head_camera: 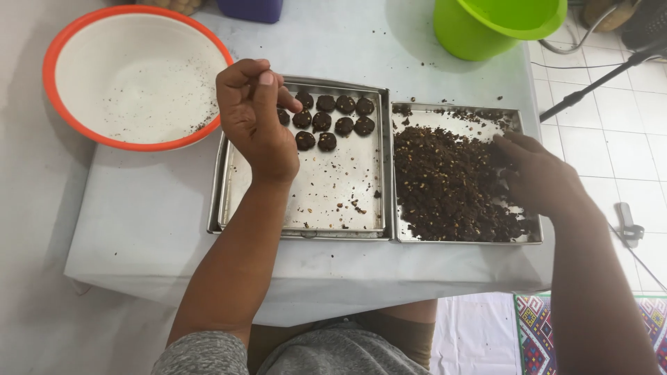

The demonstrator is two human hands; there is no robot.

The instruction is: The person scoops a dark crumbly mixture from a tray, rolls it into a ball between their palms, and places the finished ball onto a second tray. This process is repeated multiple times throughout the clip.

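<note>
Head view shows us working dark crumbly mix (448,180) heaped in the right-hand steel tray (528,238), our landmark. Our right hand (538,177) lies on that heap at its far right side, fingers curled down into the crumbs; whether it has pinched any up, we cannot tell. Just left of the landmark, touching it, sits a second tray (233,194) with rolled dark balls (333,119) in rows at its far end. Our left hand (253,114) hovers over those rows, fingers bunched narrow, its contents hidden. Farther left stands an orange-rimmed white bowl (135,76); beyond the landmark, a green bucket (486,28). We judge loose crumbs could spill over the low rim, and a lowered hand could squash finished balls.
</note>
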